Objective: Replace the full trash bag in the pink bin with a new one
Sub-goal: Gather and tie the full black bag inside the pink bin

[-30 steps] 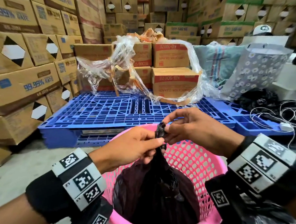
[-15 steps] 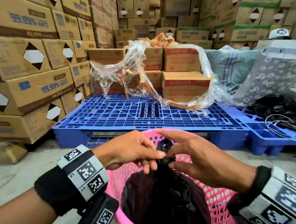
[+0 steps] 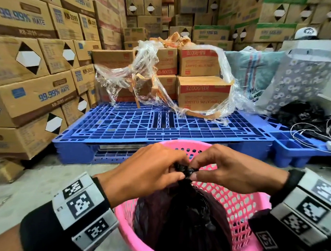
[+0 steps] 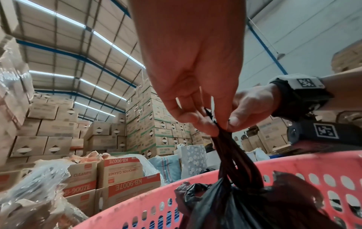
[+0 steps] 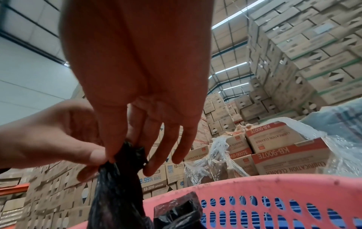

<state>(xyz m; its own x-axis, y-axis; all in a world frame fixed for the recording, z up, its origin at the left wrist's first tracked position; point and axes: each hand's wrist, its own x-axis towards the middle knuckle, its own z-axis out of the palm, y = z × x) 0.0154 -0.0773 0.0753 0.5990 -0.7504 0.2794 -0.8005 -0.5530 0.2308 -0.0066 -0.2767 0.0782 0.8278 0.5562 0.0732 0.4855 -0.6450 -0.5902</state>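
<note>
Both hands meet above the pink bin (image 3: 128,233), which stands on the floor before a blue pallet (image 3: 141,126). The left hand (image 3: 144,176) and right hand (image 3: 230,175) each pinch the gathered top of the black trash bag (image 3: 185,220), which sits inside the bin.

Daylight pours evenly through the long translucent roof strips (image 4: 64,20) at the upper left of the left wrist view, so the warehouse looks bright with only soft shadows. Both wrist views bend the stacked brown cardboard cartons (image 5: 305,51) into curves towards the edges, and the near palms fill the frame, dim and soft. The crumpled clear plastic wrap (image 3: 150,72) catches white glare.
</note>
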